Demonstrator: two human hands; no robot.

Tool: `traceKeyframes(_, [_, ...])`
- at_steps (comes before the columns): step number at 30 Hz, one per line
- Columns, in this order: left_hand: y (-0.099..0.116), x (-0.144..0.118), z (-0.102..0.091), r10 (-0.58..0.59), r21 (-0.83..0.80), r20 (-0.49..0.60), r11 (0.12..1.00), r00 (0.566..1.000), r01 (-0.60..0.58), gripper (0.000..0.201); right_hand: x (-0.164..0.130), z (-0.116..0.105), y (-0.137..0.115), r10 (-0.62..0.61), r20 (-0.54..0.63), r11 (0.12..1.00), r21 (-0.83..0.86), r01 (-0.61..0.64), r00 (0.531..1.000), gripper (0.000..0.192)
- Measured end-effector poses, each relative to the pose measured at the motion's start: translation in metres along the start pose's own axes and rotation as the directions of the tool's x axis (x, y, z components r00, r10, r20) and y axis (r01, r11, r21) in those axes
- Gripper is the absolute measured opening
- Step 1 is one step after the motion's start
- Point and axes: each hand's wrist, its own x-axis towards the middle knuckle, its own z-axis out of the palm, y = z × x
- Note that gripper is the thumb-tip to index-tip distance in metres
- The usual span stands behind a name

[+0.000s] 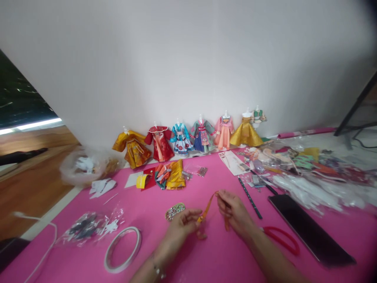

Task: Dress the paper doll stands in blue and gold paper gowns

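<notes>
A narrow orange-gold fabric strip runs between my two hands above the pink mat. My left hand pinches its lower end, where a yellow patch shows at the fingertips. Higher and to the right, my right hand closes on the other end, and a short tail of the strip hangs below those fingers. Just behind my left hand lies an oval container of multicoloured beads or pins. Red-handled scissors rest beside my right forearm, their blades hidden.
Several small dressed doll forms line the wall. Folded fabric pieces lie before them. A tape roll is at left, near plastic bags. At right are a dark pencil, a black tablet-like slab and bagged fabrics.
</notes>
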Motion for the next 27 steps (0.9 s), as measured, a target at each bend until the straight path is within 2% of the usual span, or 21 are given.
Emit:
traceKeyframes(3, [-0.006,0.001,-0.001,-0.003,0.063,-0.045,0.998,0.999,0.005,0.042,0.001,-0.002,0.003,-0.022,-0.029,0.989,-0.147,0.018,0.999,0.042])
traceKeyframes(6, [-0.013,0.002,-0.004,-0.001,0.136,-0.094,0.991,0.996,0.014,0.036,0.006,-0.007,0.008,-0.086,-0.086,0.934,-0.354,0.051,0.993,0.040])
traceKeyframes(10, [-0.013,-0.001,-0.008,0.039,0.333,-0.140,0.943,0.989,0.010,0.028,0.010,-0.014,0.014,-0.219,-0.139,0.748,-0.660,0.075,0.966,0.025])
traceKeyframes(13, [-0.010,-0.005,-0.011,0.109,0.497,-0.113,0.867,0.988,-0.039,0.024,0.008,-0.017,0.016,-0.263,-0.152,0.573,-0.819,0.028,0.953,0.011])
traceKeyframes(17, [-0.011,-0.008,-0.016,0.160,0.676,-0.074,0.734,0.984,-0.069,0.018,0.005,-0.019,0.018,-0.297,-0.138,0.380,-0.925,-0.015,0.945,0.009])
traceKeyframes(20, [-0.011,-0.011,-0.018,0.169,0.783,-0.056,0.619,0.984,-0.062,0.016,0.005,-0.017,0.017,-0.323,-0.080,0.282,-0.959,0.015,0.943,0.012])
traceKeyframes(24, [-0.010,-0.013,-0.022,0.160,0.878,-0.043,0.477,0.986,-0.039,0.020,0.001,-0.004,0.013,-0.366,0.007,0.212,-0.973,0.091,0.931,0.013])
traceKeyframes(27, [-0.013,-0.010,-0.024,0.135,0.903,-0.072,0.429,0.988,0.007,0.022,-0.013,0.011,0.001,-0.391,0.061,0.200,-0.968,0.149,0.919,0.019])
